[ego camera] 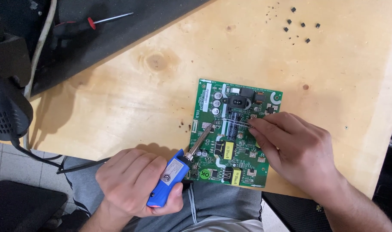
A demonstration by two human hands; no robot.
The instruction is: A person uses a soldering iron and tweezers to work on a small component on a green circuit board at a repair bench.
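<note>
Green circuit board (pixel 234 131) lies flat on pale plywood table (pixel 333 86), near the table's front edge, just above the person's lap. All places below are taken from the board.

Left hand (pixel 133 182), off the board's lower left corner: fingers wrapped fully closed around the blue handle of a soldering iron (pixel 179 169). The metal shaft slants up and right; its tip sits at the board's left-centre area. Whether the tip touches the board cannot be told.

Right hand (pixel 292 148) covers the board's right half. Thumb and forefinger pinched shut on thin metal tweezers (pixel 235 122), which reach left toward the board's middle, the points close to the iron's tip. What the points grip, if anything, is too small to tell.

Up and right of the board, well apart: a scatter of small black parts (pixel 300 24). Up and left, well apart: a dark mat (pixel 131 25) with a red-handled screwdriver (pixel 105 19). Far left: a dark vented tool (pixel 7 107) and cables.

Risks, as judged: the hot tip held long on one spot could lift a pad or scorch neighbouring parts. A slip of the tweezers could bridge joints. The board is unclamped and could slide under pressure. The iron's cord trails off the table's edge by the lap; a snag could jerk the tip.
</note>
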